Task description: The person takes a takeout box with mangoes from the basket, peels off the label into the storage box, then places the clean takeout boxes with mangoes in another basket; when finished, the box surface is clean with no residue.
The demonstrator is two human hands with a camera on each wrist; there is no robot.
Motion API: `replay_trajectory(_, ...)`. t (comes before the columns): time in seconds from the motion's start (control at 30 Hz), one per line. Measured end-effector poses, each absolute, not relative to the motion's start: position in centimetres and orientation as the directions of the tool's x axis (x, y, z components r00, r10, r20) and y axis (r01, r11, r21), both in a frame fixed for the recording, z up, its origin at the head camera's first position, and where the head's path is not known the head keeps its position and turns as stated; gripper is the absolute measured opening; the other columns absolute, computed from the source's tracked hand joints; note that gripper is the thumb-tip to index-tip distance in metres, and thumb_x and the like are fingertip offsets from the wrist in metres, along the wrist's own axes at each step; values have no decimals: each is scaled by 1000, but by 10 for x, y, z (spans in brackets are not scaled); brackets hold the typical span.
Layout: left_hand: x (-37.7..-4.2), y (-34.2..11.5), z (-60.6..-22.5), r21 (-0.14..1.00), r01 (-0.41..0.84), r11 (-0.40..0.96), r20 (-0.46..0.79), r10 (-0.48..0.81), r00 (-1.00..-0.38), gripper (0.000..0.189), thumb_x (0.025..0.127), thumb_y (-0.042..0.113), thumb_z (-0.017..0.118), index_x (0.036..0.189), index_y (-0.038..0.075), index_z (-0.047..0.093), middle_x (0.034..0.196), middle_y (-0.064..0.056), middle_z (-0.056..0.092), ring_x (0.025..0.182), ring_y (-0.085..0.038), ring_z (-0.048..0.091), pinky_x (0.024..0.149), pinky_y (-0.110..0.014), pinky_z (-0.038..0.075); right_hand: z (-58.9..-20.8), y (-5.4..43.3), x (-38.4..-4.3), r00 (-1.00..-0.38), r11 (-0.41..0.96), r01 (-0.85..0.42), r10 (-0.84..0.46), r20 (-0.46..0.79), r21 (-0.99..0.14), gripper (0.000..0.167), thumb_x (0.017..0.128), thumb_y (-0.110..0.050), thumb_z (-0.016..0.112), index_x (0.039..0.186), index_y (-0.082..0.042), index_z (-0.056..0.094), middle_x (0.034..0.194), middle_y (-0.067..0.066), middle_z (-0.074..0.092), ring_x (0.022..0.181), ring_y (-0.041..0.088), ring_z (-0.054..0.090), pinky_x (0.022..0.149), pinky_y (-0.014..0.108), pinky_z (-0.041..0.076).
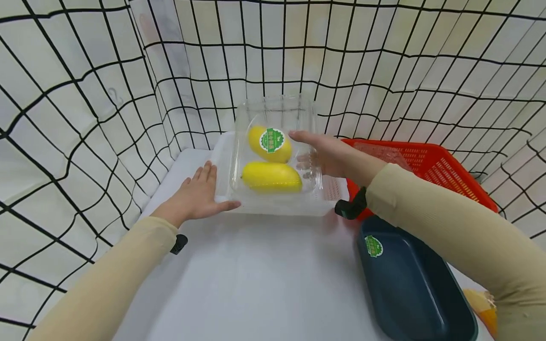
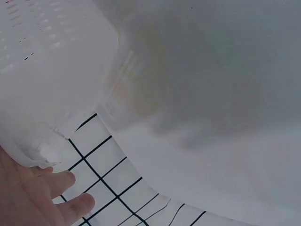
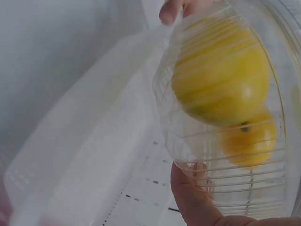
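Note:
My right hand [image 1: 330, 154] grips the right side of a clear plastic clamshell box [image 1: 273, 106]. Its thumb lies over the top edge, and the other fingers show through the plastic. Inside lie two smooth yellow fruits, an oval one [image 1: 258, 135] behind a longer mango-like one [image 1: 271, 176]; a green-and-white label [image 1: 272, 140] is on the box. In the right wrist view, the box [image 3: 188, 141] is close up, above and beside a white basket [image 3: 99, 165]. My left hand [image 1: 196, 194] touches the basket's left front corner with straight fingers; its thumb lies along the front rim.
A red perforated basket [image 1: 460, 175] stands at the right, with clear plastic in it. Nearer, a dark blue tray [image 1: 409, 284] bears a green label. An orange-and-yellow item [image 1: 484, 308] is partly hidden by the right sleeve. Black wire mesh [image 1: 281, 47] encloses the white tabletop [image 1: 264, 274].

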State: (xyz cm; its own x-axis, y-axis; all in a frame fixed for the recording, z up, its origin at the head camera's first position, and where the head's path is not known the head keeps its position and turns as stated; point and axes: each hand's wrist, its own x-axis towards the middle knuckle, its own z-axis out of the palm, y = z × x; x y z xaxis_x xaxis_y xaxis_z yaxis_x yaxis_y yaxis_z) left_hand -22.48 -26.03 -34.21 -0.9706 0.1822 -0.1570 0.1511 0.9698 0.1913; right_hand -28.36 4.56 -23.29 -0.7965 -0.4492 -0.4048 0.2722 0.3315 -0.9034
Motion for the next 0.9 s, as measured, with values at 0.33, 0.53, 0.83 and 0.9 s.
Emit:
replay_trajectory(0.33,-224,-263,-341,169,193,966,-122,215,-969,114,94,69,49,157,-16,5,166,-37,0,152,-58,12,117,-74,23,-254,69,-195,-796,294,208,-504,-336,-933,65,101,-45,54,154,-15,31,149,13,48,130,35,55,108,51,51)
replay_trajectory(0.53,-223,-259,-342,165,188,968,-118,209,-971,114,94,66,52,156,-17,6,166,-37,0,152,-57,12,117,-74,23,-286,89,-153,-741,220,246,-585,-330,-944,70,102,-43,56,155,-10,26,151,17,46,133,36,53,107,54,50)
replay_trajectory(0.83,-221,-256,-341,186,164,969,-126,189,-974,123,91,76,50,156,-17,3,167,-35,0,153,-55,11,119,-72,22,-335,110,-128,-681,202,394,-591,-432,-897,70,104,-44,52,155,-6,22,142,13,56,121,25,58,107,54,51)
replay_trajectory(0.9,-221,-257,-341,181,164,970,-125,188,-974,124,90,77,49,156,-17,3,167,-36,0,153,-56,11,119,-72,22,-343,112,-126,-676,224,417,-572,-465,-881,69,104,-45,51,153,-4,26,140,11,58,118,24,60,108,54,50)
